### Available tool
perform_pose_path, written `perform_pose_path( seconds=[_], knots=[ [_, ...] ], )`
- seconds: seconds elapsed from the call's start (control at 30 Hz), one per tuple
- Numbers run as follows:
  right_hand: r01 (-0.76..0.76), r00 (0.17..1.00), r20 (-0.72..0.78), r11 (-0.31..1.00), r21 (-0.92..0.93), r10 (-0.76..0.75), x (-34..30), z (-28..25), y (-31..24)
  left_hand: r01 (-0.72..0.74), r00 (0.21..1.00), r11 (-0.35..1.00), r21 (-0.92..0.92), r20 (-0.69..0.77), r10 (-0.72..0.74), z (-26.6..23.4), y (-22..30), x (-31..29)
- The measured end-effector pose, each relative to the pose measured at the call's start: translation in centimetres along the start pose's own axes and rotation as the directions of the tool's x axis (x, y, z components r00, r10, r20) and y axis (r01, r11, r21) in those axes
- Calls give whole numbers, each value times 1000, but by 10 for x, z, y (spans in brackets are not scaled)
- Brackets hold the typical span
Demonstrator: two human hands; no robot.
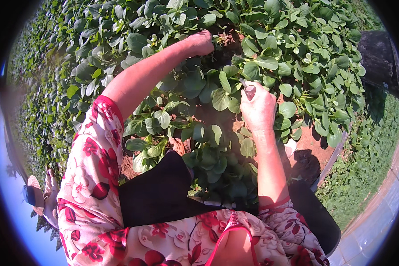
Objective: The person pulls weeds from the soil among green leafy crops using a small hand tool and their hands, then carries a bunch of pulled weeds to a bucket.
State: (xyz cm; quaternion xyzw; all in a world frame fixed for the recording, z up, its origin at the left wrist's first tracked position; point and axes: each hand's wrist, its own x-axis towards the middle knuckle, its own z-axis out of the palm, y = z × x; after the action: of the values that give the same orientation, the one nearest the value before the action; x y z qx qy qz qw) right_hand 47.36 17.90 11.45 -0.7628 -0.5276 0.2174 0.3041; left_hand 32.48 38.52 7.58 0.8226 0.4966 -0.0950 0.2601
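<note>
My left hand is reached out among leafy green plants, curled closed beside a dark gap. Whatever its fingers hold, if anything, is hidden. Closer to me and to the right, my right hand is wrapped around a small hand tool. The brownish rounded end of its handle shows at the top of the fist, with a short dark metal bit next to it. The rest of the tool is out of sight. Broad round leaves stand between the two hands.
Reddish soil shows at the right of the plants. A dark container stands at the far right, above low green growth and a pale paved strip. At the left edge is another person in a straw hat.
</note>
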Motion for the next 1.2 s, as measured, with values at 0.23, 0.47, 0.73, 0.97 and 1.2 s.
perform_pose_path(
  seconds=[0.23,0.47,0.73,0.97,1.2],
  knots=[
    [79,989,131,996,-30,-75,19,-7,-23,55,990,998,-12,-129,-56,-23,-23,-15],
    [82,986,150,994,-75,-70,23,24,-20,-114,993,922,370,9,119,49,-58,23],
    [201,970,160,976,-88,-185,42,56,-21,8,997,973,230,-70,8,68,-70,57],
    [60,982,183,997,-43,-51,19,5,-31,171,978,985,-12,119,-169,28,-74,24],
    [51,989,136,999,-3,-50,26,51,-22,52,996,995,81,72,-58,40,-80,37]
  ],
)
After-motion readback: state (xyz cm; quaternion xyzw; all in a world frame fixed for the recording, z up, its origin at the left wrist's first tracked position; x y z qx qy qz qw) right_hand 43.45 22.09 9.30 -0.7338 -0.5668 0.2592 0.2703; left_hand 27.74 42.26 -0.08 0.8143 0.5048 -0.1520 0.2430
